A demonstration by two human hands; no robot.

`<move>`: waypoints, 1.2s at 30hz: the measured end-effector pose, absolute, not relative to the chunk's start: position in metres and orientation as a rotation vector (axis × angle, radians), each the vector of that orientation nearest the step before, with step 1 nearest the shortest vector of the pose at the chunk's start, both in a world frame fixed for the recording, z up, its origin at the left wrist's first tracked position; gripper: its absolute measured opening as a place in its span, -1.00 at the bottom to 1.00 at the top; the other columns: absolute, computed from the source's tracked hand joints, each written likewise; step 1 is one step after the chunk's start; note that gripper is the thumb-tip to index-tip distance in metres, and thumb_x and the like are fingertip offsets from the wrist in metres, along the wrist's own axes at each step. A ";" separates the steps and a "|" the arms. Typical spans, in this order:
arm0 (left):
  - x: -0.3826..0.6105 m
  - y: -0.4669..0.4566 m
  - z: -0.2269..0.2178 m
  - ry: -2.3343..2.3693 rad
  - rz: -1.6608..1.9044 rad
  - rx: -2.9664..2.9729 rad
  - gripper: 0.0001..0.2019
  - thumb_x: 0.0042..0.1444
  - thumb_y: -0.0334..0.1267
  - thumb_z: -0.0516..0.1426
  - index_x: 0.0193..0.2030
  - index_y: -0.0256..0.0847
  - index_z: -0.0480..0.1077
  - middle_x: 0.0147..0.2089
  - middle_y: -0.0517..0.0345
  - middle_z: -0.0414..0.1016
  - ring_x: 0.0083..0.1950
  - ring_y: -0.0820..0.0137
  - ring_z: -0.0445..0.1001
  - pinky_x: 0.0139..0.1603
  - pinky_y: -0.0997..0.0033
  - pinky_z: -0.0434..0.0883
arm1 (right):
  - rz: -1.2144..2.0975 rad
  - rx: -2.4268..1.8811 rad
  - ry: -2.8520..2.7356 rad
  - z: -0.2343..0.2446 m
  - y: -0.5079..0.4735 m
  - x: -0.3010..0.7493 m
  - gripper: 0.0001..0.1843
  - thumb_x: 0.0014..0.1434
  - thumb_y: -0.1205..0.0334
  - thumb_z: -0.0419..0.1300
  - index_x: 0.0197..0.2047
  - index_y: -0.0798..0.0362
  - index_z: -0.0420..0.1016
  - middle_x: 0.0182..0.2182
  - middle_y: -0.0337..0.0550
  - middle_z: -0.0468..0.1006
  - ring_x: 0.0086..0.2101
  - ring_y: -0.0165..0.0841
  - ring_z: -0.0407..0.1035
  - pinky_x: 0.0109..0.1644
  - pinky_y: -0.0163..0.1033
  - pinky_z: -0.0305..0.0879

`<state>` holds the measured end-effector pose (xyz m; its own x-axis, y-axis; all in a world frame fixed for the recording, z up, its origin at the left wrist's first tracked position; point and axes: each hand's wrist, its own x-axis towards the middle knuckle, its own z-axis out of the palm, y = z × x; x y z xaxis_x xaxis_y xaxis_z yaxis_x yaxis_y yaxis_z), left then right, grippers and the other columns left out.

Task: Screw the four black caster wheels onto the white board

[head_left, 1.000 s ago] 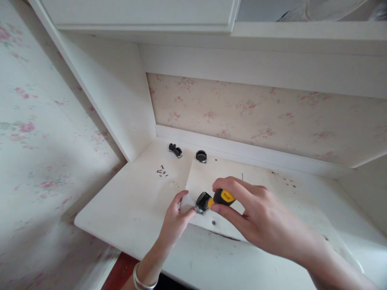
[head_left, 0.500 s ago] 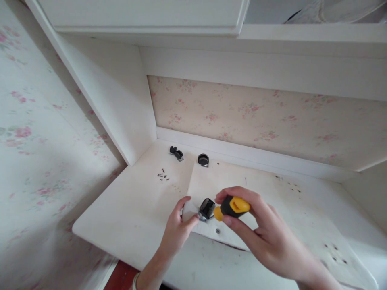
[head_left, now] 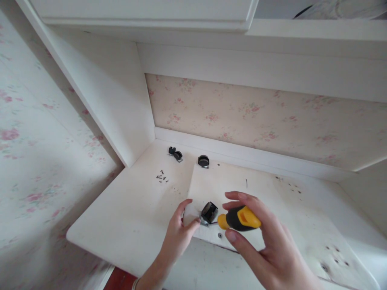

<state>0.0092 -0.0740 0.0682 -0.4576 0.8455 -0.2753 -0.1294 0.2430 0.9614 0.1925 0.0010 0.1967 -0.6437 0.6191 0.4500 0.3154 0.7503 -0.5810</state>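
My left hand [head_left: 181,223] grips the near left corner of a white board [head_left: 229,183], its thumb against the metal plate of a black caster [head_left: 209,212]. That caster stands on the board's corner. In my right hand [head_left: 266,241] is a screwdriver [head_left: 240,218] with a yellow and black handle, lying almost level. The fingers sit loosely around the handle, partly spread. Its thin shaft points left at the caster's plate; whether the tip sits in a screw I cannot make out.
Farther back are another caster [head_left: 203,161] on the board's far corner and a black caster pair [head_left: 175,154] on the white desktop [head_left: 121,213]. Several loose screws [head_left: 162,177] lie left of the board. A side panel [head_left: 105,88] and an overhead cabinet [head_left: 145,12] enclose the space.
My right hand's fingers have loosened and spread around the screwdriver handle, which has shifted slightly right and down in view. My left hand keeps its place at the board's corner.
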 end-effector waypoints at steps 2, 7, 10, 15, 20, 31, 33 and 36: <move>0.008 -0.074 0.069 1.647 1.366 0.690 -0.45 0.09 -0.12 0.24 0.22 -0.19 0.32 0.08 -0.05 0.55 -0.03 0.20 0.54 -0.06 0.33 0.43 | 0.553 -0.670 -2.271 0.192 -0.001 0.196 -0.41 0.30 0.15 0.17 0.35 -0.10 0.12 0.15 0.08 0.43 0.04 -0.16 0.47 0.01 -0.12 0.53; -0.012 -0.072 0.059 1.765 1.344 0.788 -0.58 0.21 0.00 0.12 0.11 -0.16 0.43 0.11 -0.03 0.53 -0.15 0.27 0.57 -0.15 0.36 0.46 | 0.440 -0.695 -2.252 0.187 -0.003 0.197 -0.43 0.28 0.16 0.19 0.32 -0.06 0.19 0.07 0.05 0.51 -0.04 -0.20 0.52 -0.06 -0.21 0.54; -0.042 -0.070 0.050 1.893 1.335 0.894 -0.60 0.27 0.02 0.04 0.03 -0.19 0.48 0.01 -0.04 0.59 -0.21 0.29 0.60 -0.17 0.36 0.48 | 0.399 -0.734 -2.239 0.189 -0.004 0.195 -0.47 0.28 0.18 0.18 0.29 -0.07 0.23 -0.02 -0.03 0.59 -0.09 -0.24 0.55 -0.08 -0.24 0.54; -0.112 -0.064 0.039 2.346 1.057 1.224 -0.64 0.30 -0.03 0.00 -0.01 -0.17 0.51 -0.01 0.01 0.61 -0.17 0.30 0.59 -0.09 0.35 0.47 | 0.399 -0.720 -2.170 0.191 -0.004 0.194 -0.54 0.30 0.16 0.15 0.25 -0.06 0.28 -0.07 -0.06 0.62 -0.16 -0.28 0.58 -0.14 -0.29 0.55; -0.167 -0.049 0.032 2.572 0.832 1.268 -0.70 0.28 -0.15 0.02 -0.04 -0.18 0.53 0.00 -0.01 0.59 -0.04 0.22 0.56 0.04 0.28 0.39 | 0.381 -0.758 -2.173 0.191 -0.005 0.196 -0.54 0.30 0.08 0.16 0.23 -0.08 0.30 -0.07 -0.08 0.62 -0.14 -0.27 0.58 -0.13 -0.31 0.54; -0.202 -0.001 0.030 2.613 0.362 1.406 -0.77 0.32 -0.18 0.08 -0.13 -0.22 0.53 -0.02 -0.01 0.56 -0.07 0.29 0.55 0.00 0.22 0.45 | 0.434 -0.857 -2.192 0.196 -0.013 0.198 -0.58 0.29 0.02 0.15 0.19 -0.18 0.32 -0.06 -0.15 0.62 -0.16 -0.31 0.57 -0.29 -0.41 0.54; -0.208 0.004 0.031 2.595 0.287 1.409 -0.76 0.31 -0.14 0.12 -0.06 -0.24 0.48 -0.01 0.02 0.54 -0.07 0.30 0.53 0.00 0.15 0.48 | 0.491 -0.923 -2.177 0.195 -0.015 0.200 -0.58 0.28 0.00 0.15 0.20 -0.20 0.32 -0.04 -0.16 0.60 -0.13 -0.30 0.56 -0.33 -0.43 0.53; -0.213 0.006 0.031 2.560 0.203 1.421 -0.74 0.30 -0.12 0.14 0.01 -0.23 0.45 0.01 0.02 0.52 -0.06 0.31 0.53 -0.02 0.14 0.50 | 0.524 -0.939 -2.182 0.194 -0.017 0.203 -0.56 0.28 0.02 0.17 0.21 -0.21 0.32 -0.02 -0.17 0.59 -0.12 -0.31 0.55 -0.33 -0.44 0.53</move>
<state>-0.2131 0.0063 0.0312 -0.5151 0.8497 -0.1125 0.8214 0.5268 0.2187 0.2031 -0.0173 0.1943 -0.4972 0.7492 0.4375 0.4689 0.6563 -0.5911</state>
